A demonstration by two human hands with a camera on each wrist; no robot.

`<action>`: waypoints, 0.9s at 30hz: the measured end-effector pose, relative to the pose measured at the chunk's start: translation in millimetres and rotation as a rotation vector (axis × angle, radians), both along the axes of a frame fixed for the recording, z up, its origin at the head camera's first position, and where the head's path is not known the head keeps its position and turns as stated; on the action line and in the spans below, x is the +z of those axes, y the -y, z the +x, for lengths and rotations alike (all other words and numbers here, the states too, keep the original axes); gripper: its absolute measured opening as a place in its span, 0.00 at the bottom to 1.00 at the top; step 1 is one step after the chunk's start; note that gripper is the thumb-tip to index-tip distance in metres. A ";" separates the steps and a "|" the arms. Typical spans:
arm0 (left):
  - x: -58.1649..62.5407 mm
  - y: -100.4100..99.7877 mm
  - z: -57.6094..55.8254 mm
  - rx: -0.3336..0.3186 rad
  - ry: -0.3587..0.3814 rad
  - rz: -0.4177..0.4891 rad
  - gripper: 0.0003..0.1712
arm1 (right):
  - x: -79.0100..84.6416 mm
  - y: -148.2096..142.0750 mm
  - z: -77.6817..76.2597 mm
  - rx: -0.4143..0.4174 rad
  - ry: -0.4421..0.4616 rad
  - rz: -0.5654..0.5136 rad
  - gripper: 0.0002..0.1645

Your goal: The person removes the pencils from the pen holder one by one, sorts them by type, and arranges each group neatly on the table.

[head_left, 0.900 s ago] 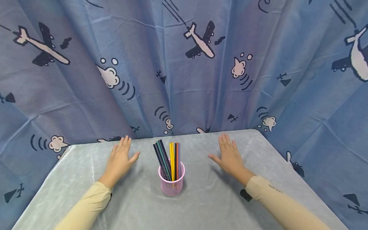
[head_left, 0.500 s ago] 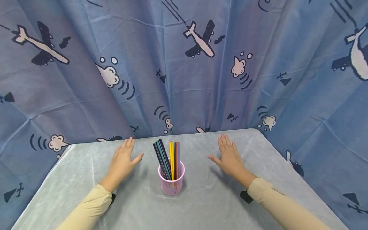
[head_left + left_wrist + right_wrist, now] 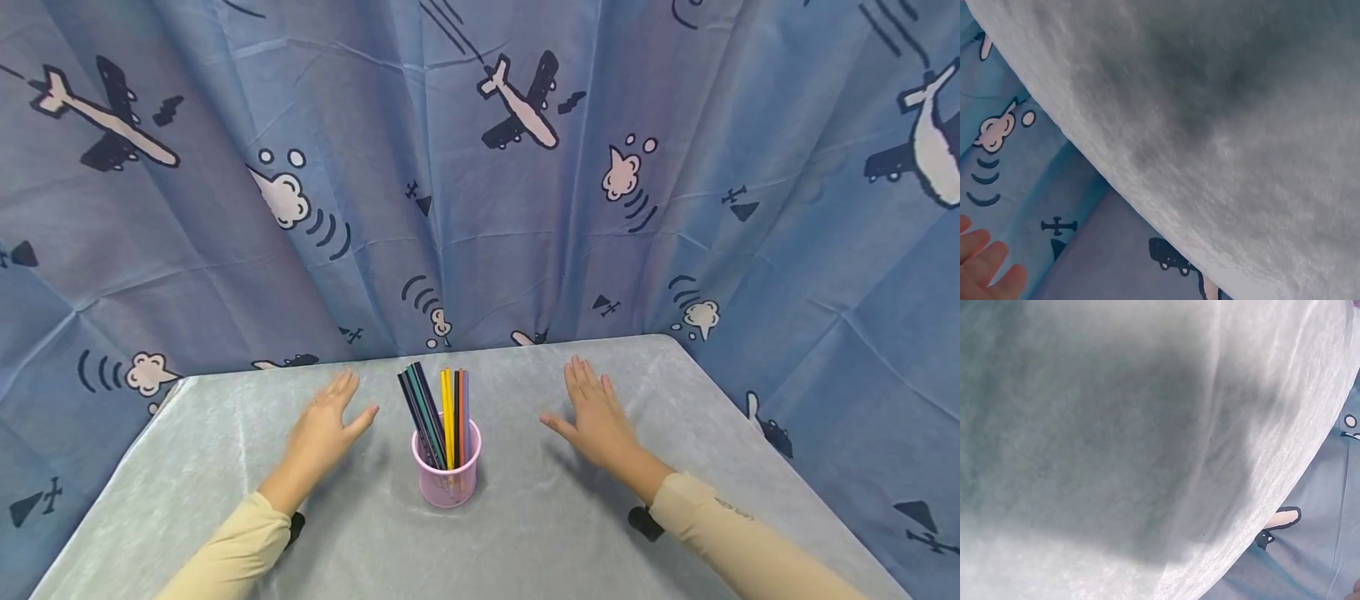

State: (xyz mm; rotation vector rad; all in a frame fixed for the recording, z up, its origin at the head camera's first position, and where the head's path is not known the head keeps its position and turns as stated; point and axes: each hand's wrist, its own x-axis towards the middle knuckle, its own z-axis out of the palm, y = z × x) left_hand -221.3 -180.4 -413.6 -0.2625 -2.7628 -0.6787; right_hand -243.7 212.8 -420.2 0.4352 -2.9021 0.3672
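While upright, cup [image 3: 446,489] on table [image 3: 532,550], curtain [image 3: 480,200] behind

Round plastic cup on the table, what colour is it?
The round plastic cup is pink, clearest in the head view.

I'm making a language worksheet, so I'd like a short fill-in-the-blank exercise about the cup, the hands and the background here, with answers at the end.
1. The colour of the cup that holds the pencils is ____.
2. In the head view, the cup stands ____ the left hand and the right hand.
3. The right hand is holding ____.
4. The main colour of the curtain behind the table is ____.

Missing words: pink; between; nothing; blue.
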 end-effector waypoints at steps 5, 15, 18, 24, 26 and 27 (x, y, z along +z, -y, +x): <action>-1.4 -2.3 4.4 -0.006 0.020 0.031 0.40 | -0.2 2.5 1.6 -0.004 -0.002 -0.004 0.55; -3.3 -6.0 9.4 -0.007 0.046 0.098 0.39 | 4.1 3.6 2.6 -0.024 0.011 -0.016 0.56; -5.2 -6.7 10.5 -0.008 0.047 0.117 0.39 | 6.1 4.0 2.5 -0.024 0.023 -0.046 0.56; -6.9 -9.4 14.6 -0.001 0.087 0.179 0.41 | 8.5 6.1 3.3 -0.015 0.041 -0.087 0.56; -6.2 -10.4 16.4 0.002 0.098 0.194 0.41 | 8.4 7.2 3.4 -0.010 0.038 -0.096 0.56; -6.0 -10.6 17.1 0.003 0.104 0.200 0.40 | 8.4 8.0 3.7 -0.007 0.036 -0.098 0.56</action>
